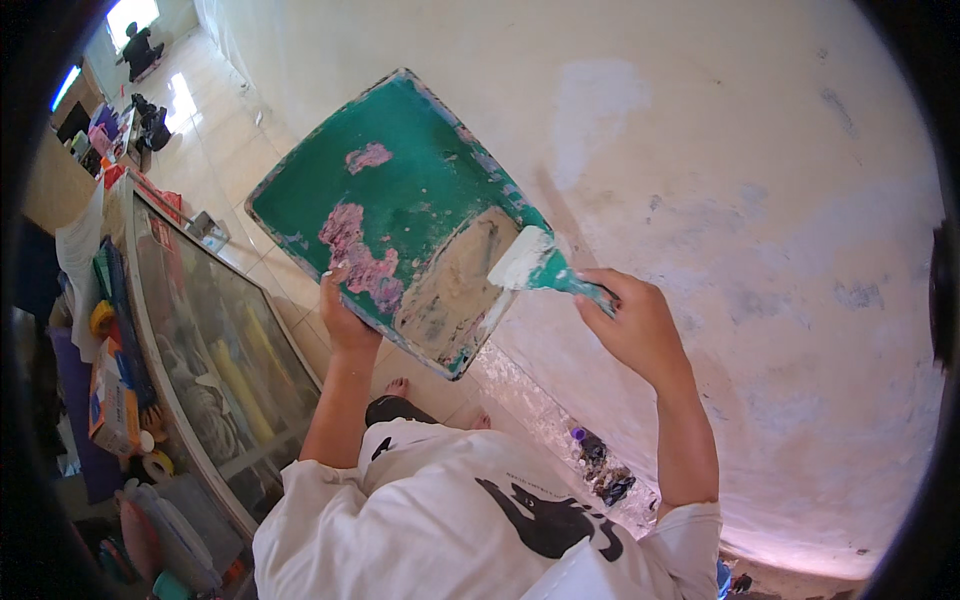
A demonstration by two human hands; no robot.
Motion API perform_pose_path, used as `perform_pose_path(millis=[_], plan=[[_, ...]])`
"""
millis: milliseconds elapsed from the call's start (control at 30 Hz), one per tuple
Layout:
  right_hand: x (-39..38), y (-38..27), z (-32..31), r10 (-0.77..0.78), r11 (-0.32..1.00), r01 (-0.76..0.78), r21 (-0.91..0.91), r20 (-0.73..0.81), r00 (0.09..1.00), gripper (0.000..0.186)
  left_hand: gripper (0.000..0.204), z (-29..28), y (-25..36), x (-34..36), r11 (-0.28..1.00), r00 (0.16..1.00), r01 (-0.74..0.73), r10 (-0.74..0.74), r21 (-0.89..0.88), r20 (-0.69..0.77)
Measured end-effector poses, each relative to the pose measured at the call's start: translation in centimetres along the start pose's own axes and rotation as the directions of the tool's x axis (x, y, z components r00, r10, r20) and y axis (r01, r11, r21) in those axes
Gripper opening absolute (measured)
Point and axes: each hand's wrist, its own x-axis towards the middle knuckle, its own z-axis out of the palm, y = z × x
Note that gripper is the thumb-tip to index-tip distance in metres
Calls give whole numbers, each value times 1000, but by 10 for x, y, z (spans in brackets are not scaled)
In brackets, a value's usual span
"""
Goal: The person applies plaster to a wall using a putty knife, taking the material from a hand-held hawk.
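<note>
My left hand (348,318) grips the near left edge of a green tray (400,130), its thumb over the rim and the other fingers hidden beneath. The tray is held up, tilted, in front of my chest. Pinkish dried lumps (355,245) and a beige-grey smear of filler (455,280) stick to its surface. In my right hand (630,320) is the handle of a putty knife (555,275), green with a wide blade. White paste coats that blade, which lies over the tray's right edge by the filler.
A pale wall (720,180) with white patches and grey marks rises on my right. To the left stands a glass-fronted cabinet (215,340), with boxes and tape beside it. Dark debris (605,470) lies along the wall's foot. Far off on the tiled floor (215,130) is a seated person (142,52).
</note>
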Motion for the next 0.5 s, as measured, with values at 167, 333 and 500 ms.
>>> perform_pose_path(millis=[167,333,500], plan=[[59,-22,25,12,924,85,-372,253,967,30,48,-7,3,1,999,999,25,-24,39,-32],[82,-33,55,-37,940,124,-318,266,963,33,46,-13,6,2,998,998,39,-36,56,-54],[79,-36,38,-30,991,57,-123,204,979,33,45,-10,7,0,997,991,73,-70,24,-114]])
